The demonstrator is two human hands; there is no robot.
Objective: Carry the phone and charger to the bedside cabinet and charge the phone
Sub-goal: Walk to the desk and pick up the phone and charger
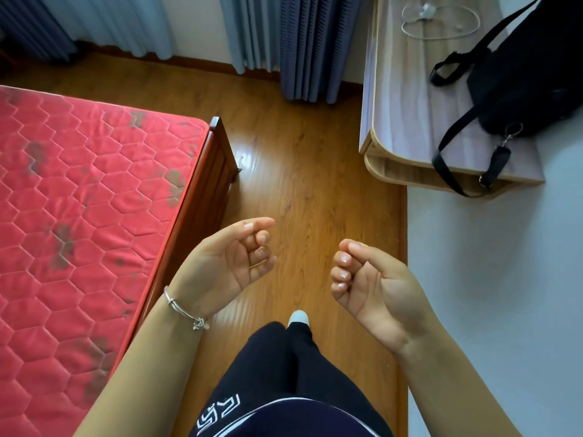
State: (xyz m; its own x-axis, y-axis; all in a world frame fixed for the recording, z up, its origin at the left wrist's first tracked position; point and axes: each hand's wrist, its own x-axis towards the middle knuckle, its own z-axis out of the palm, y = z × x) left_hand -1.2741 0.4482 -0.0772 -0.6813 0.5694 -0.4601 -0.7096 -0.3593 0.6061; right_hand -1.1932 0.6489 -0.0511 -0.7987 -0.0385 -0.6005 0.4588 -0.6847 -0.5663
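My left hand (pixel 233 263) and my right hand (pixel 369 279) hang palm-up over the wooden floor in front of me, fingers loosely curled, nothing in either. The left wrist carries a silver bracelet. A white charger with its looped cable (pixel 441 20) lies on the wooden desk (pixel 407 99) at the far upper right, well beyond both hands. I cannot see a phone in this view.
A black bag (pixel 530 70) with long straps rests on the desk, one strap hanging over its front edge. A bed with a red quilted mattress (pixel 82 216) fills the left. Blue curtains (pixel 303 42) hang at the back. A pale wall (pixel 504 279) runs along the right.
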